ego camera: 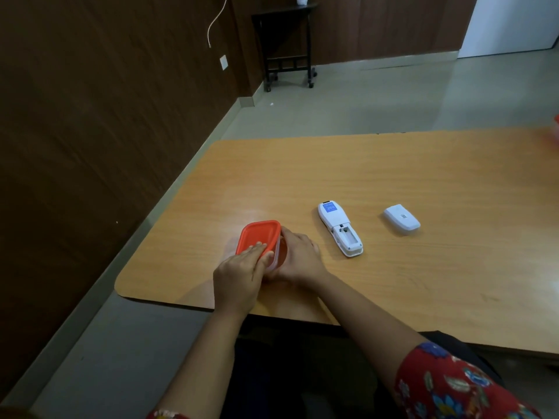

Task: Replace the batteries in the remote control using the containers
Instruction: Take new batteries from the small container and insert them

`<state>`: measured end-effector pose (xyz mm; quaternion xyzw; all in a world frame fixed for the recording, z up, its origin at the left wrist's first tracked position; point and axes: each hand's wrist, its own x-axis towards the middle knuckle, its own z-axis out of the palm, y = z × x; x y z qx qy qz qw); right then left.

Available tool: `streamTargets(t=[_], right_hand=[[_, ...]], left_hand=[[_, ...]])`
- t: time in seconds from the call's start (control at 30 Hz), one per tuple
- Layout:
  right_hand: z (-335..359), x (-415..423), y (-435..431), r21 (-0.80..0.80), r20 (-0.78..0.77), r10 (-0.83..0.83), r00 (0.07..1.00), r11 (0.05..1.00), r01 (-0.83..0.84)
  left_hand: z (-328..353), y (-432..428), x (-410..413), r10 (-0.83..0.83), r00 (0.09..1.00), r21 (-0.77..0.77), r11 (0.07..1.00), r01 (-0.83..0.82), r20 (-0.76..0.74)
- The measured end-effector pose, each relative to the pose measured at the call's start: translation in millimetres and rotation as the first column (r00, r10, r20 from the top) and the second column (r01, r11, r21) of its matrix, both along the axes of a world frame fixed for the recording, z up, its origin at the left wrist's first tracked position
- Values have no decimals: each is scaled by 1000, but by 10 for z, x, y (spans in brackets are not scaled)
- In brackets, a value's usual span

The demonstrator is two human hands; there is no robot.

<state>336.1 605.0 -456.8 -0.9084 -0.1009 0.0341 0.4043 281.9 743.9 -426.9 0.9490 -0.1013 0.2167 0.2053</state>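
A small clear container with an orange lid stands near the table's left front corner. My left hand lies on the lid with its fingers pressed on the near edge. My right hand wraps around the container's right side. The white remote control lies face down to the right, its battery compartment open and showing no batteries. Its white battery cover lies apart, further right. What the container holds is hidden.
The wooden table has a rounded left front corner close to the container. Part of another orange-lidded object shows at the far right edge. A dark wall panel runs along the left; a small black wheeled table stands at the back.
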Motion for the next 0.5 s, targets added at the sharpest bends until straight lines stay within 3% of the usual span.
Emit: streamTargets(t=[0.27, 0.3, 0.4, 0.5], right_hand=[[-22, 11, -2, -39, -4, 2, 1000, 999, -2], [-14, -1, -10, -60, 5, 6, 1000, 998, -6], [18, -53, -32, -116, 24, 17, 1000, 993, -14], [56, -83, -28, -146, 30, 26, 999, 989, -22]], left_hand=[[-22, -24, -28, 101, 994, -272, 959, -84, 50], [2, -27, -28, 155, 987, -384, 914, -129, 38], [32, 5, 15, 328, 944, -715, 658, -235, -9], [-20, 67, 75, 409, 909, -857, 436, -275, -83]])
